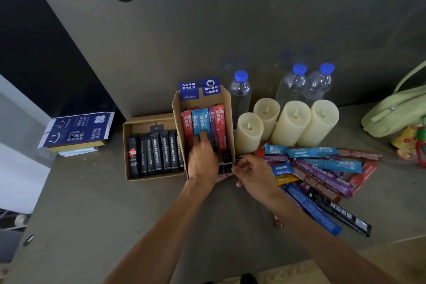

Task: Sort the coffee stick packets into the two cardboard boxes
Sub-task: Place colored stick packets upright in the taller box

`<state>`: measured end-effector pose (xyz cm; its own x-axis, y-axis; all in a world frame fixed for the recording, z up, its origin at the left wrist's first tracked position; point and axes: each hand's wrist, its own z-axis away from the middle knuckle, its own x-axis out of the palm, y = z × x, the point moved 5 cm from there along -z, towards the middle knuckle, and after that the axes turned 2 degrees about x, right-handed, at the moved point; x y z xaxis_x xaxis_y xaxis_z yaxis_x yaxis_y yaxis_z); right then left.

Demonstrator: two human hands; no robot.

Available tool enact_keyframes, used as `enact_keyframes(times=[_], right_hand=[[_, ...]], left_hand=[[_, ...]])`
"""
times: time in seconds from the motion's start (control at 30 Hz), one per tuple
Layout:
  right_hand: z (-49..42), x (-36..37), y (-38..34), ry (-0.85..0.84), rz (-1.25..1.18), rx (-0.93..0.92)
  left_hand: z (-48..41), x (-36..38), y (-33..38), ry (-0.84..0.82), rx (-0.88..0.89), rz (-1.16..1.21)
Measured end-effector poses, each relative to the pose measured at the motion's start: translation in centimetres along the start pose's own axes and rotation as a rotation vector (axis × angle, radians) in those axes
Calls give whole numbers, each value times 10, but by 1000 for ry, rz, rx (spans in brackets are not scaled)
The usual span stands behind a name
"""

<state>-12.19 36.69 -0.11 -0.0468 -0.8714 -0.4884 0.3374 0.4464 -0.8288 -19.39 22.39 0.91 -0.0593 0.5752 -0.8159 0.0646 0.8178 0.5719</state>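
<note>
Two open cardboard boxes stand side by side on the table. The left box (129,150) holds a row of black coffee stick packets (156,154). The right box (227,108) holds red, blue and purple packets (202,120) on end. My left hand (202,159) reaches into the right box, its fingers pressed on a light blue packet. My right hand (251,172) grips the box's front right corner, beside a dark packet there. A loose pile of coloured packets (322,168) lies to the right of my right hand.
Three cream candles (290,122) and three water bottles (239,90) stand behind the pile. A green bag (396,113) and a small toy lie at the far right. A blue printed box lid (76,131) rests at the table's left edge.
</note>
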Motion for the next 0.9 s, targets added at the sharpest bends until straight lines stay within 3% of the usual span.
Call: enact_keyframes(times=[0.37,0.47,0.6,0.73,0.9], right_hand=[[47,-46,44,77,-39,25],[64,-74,70,145,8,66],[88,-106,101,262,-8,149],[108,-127,125,370,305,192],[110,-118,136,263,713,127]], left_hand=[[52,-36,25,105,133,122],[82,-21,43,30,211,128],[111,21,62,-189,314,126],[132,69,79,-418,453,90],[141,106,103,-397,718,-69]])
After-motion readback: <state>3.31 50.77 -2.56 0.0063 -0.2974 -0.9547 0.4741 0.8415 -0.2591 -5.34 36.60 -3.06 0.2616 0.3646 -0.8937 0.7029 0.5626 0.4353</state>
